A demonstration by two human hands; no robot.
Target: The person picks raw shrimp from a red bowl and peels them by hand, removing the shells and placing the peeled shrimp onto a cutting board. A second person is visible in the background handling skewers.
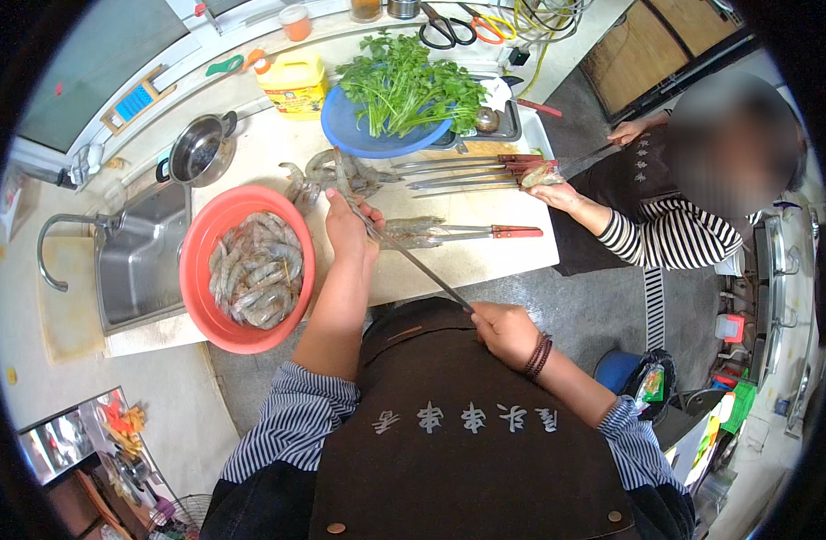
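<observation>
My left hand [350, 226] holds a raw shrimp [342, 174], its front end standing up past the fingers. A long metal skewer [423, 266] runs from that shrimp down to my right hand [511, 332], which is closed on its handle end. Left of my left hand, a red plastic basin [195, 270] holds a heap of raw shrimp [257, 270]. More loose shrimp [318, 169] lie on the countertop just beyond my left hand. To its right, shrimp [413, 231] on skewers with red handles [517, 231] rest on the counter.
Several bare skewers [453, 182] lie farther back. A co-worker's hand [551, 192] holds a shrimp at their handles. Behind are a blue tray [338, 131] of leafy greens [406, 88], a yellow jug [294, 88] and scissors [446, 28]. A steel pot [200, 152] stands near the sink [146, 256].
</observation>
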